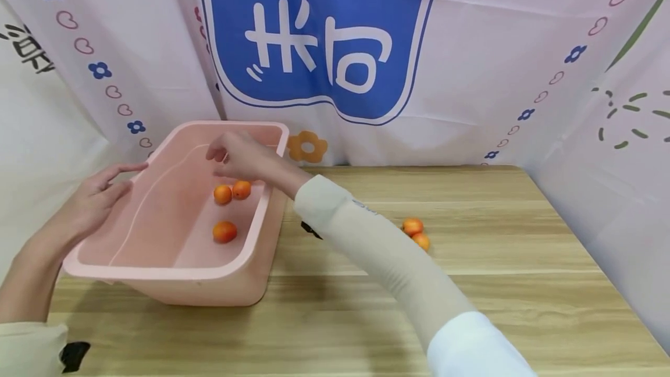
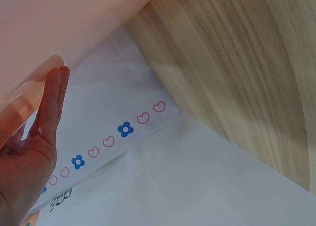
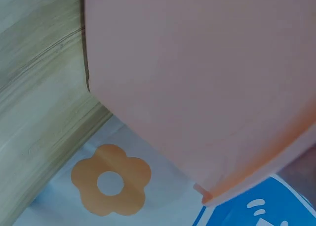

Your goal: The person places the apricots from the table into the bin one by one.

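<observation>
Tub (image 1: 180,272), pink, one: on the left of the table (image 1: 471,301). Left hand (image 1: 94,202): holding the tub's left rim, fingers lying nearly straight along its outside. Right hand (image 1: 243,157): above the tub's far right part, fingers loosely bent, a narrow gap to the thumb, no fruit visible in it. Fruits in tub (image 1: 224,231), orange, three: on its floor, two far, one nearer. Fruits on table (image 1: 413,226), orange, two: right of the tub, beyond the right sleeve (image 1: 387,255).

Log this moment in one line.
Left hand: touching rim of pink tub | Right hand: over tub, holding nothing visible | Fruits in tub: three visible | Fruits on table: two visible
</observation>
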### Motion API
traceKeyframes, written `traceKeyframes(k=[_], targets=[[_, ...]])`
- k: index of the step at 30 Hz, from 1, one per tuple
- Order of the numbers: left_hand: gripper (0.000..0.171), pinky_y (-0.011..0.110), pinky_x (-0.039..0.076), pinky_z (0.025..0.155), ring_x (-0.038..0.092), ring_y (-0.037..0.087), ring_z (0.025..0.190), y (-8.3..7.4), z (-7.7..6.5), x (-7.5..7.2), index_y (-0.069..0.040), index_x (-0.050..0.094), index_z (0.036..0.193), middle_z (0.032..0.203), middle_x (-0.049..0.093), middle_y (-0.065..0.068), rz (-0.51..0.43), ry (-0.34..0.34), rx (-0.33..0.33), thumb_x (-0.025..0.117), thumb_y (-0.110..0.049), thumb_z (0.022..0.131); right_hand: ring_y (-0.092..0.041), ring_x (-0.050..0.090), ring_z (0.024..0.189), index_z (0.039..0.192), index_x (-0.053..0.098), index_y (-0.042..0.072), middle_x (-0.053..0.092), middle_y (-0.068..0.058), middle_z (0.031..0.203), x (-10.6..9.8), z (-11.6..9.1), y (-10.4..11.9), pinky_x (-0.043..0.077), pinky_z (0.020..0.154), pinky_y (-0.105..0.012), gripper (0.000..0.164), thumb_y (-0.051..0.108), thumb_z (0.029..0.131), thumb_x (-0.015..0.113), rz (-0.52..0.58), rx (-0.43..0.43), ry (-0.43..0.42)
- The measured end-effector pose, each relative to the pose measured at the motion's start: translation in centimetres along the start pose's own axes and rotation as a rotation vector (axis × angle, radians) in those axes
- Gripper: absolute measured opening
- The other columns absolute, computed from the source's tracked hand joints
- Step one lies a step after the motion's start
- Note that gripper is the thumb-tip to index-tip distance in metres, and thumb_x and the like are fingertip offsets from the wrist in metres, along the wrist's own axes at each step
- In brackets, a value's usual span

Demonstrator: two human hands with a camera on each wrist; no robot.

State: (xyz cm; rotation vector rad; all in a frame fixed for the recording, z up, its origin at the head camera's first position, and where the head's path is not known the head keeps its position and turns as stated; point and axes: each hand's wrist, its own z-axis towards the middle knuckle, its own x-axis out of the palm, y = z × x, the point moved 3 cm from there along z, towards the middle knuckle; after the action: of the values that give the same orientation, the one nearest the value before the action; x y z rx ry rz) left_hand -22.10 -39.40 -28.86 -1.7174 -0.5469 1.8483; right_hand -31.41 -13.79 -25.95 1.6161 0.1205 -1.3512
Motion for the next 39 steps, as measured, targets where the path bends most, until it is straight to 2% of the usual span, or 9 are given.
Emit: traceKeyframes(k=[7, 12, 21, 24, 26, 29, 31, 35, 39], targets=[[0.042, 0.011, 0.04, 0.07, 0.038, -0.015, 0.095, 0.1, 0.0, -0.2, -0.048, 0.048, 0.141, 0.155, 0.027, 0.043, -0.022, 0.001, -0.004, 0.033, -0.021, 0.113, -0.01, 0.063, 0.096, 0.122, 0.075, 0.007, 0.074, -0.001, 0.108, -0.4, -3.3, -0.4, 0.049, 0.083, -0.012, 0.024, 0.013, 0.099, 0.07, -0.012, -0.133, -0.005], [0.043, 0.007, 0.034, 0.076, 0.033, -0.016, 0.104, 0.4, 0.0, -0.1, -0.057, 0.047, 0.131, 0.158, 0.029, 0.037, -0.03, -0.029, 0.027, 0.036, -0.02, 0.113, -0.011, 0.063, 0.087, 0.116, 0.077, 0.006, 0.075, -0.001, 0.101, -1.0, -6.1, -1.1, 0.05, 0.079, -0.014, 0.021, 0.018, 0.1, 0.07, -0.005, -0.237, 0.0], [0.041, 0.004, 0.029, 0.079, 0.032, -0.018, 0.115, 0.7, 0.2, -0.2, -0.047, 0.049, 0.144, 0.162, 0.028, 0.03, -0.036, -0.037, 0.041, 0.036, -0.023, 0.113, -0.013, 0.066, 0.112, 0.122, 0.075, 0.003, 0.076, -0.007, 0.119, -3.6, -11.0, -3.9, 0.049, 0.1, -0.023, 0.026, 0.016, 0.099, 0.072, 0.094, -0.342, -0.109], [0.041, 0.004, 0.029, 0.08, 0.033, -0.017, 0.117, 0.6, 0.2, -0.1, -0.053, 0.049, 0.138, 0.166, 0.033, 0.008, -0.031, -0.048, 0.046, 0.037, -0.023, 0.113, -0.016, 0.066, 0.117, 0.123, 0.074, 0.002, 0.075, -0.01, 0.123, -4.3, -12.1, -5.1, 0.05, 0.102, -0.028, 0.028, 0.012, 0.098, 0.073, 0.141, -0.341, -0.137], [0.041, 0.003, 0.027, 0.081, 0.032, -0.015, 0.123, 0.6, 0.2, -0.1, -0.051, 0.05, 0.14, 0.166, 0.033, 0.007, -0.03, -0.051, 0.049, 0.037, -0.023, 0.113, -0.018, 0.067, 0.117, 0.123, 0.074, 0.0, 0.074, -0.012, 0.123, -4.7, -12.9, -6.0, 0.052, 0.101, -0.032, 0.028, 0.011, 0.097, 0.073, 0.151, -0.33, -0.144], [0.042, 0.004, 0.028, 0.08, 0.034, -0.011, 0.125, 0.5, 0.3, -0.1, -0.047, 0.049, 0.145, 0.166, 0.031, 0.019, -0.022, -0.035, 0.029, 0.035, -0.024, 0.113, -0.022, 0.068, 0.113, 0.119, 0.074, -0.002, 0.074, -0.014, 0.12, -5.1, -14.1, -7.5, 0.055, 0.098, -0.034, 0.025, 0.007, 0.096, 0.073, 0.153, -0.301, -0.146], [0.044, 0.006, 0.03, 0.078, 0.037, 0.002, 0.132, 0.4, 0.3, -0.1, -0.04, 0.046, 0.153, 0.161, 0.026, 0.035, -0.027, -0.014, 0.011, 0.033, -0.024, 0.114, -0.024, 0.069, 0.111, 0.117, 0.074, -0.003, 0.075, -0.014, 0.118, -5.4, -15.0, -8.6, 0.056, 0.096, -0.034, 0.023, 0.006, 0.095, 0.073, 0.154, -0.269, -0.145], [0.044, 0.005, 0.029, 0.078, 0.035, 0.01, 0.14, 0.5, 0.3, 0.0, -0.035, 0.046, 0.155, 0.16, 0.026, 0.037, -0.025, -0.008, 0.012, 0.033, -0.024, 0.114, -0.032, 0.07, 0.107, 0.112, 0.075, -0.005, 0.076, -0.016, 0.113, -5.8, -16.9, -10.7, 0.058, 0.091, -0.036, 0.019, 0.002, 0.094, 0.073, 0.175, -0.21, -0.151], [0.042, 0.003, 0.026, 0.079, 0.031, -0.007, 0.132, 0.5, 0.3, 0.2, -0.039, 0.049, 0.149, 0.158, 0.028, 0.037, -0.021, -0.025, 0.034, 0.034, -0.023, 0.113, -0.036, 0.071, 0.104, 0.111, 0.075, -0.007, 0.076, -0.018, 0.111, -6.0, -18.5, -12.7, 0.06, 0.088, -0.04, 0.019, 0.0, 0.093, 0.074, 0.173, -0.144, -0.127]])
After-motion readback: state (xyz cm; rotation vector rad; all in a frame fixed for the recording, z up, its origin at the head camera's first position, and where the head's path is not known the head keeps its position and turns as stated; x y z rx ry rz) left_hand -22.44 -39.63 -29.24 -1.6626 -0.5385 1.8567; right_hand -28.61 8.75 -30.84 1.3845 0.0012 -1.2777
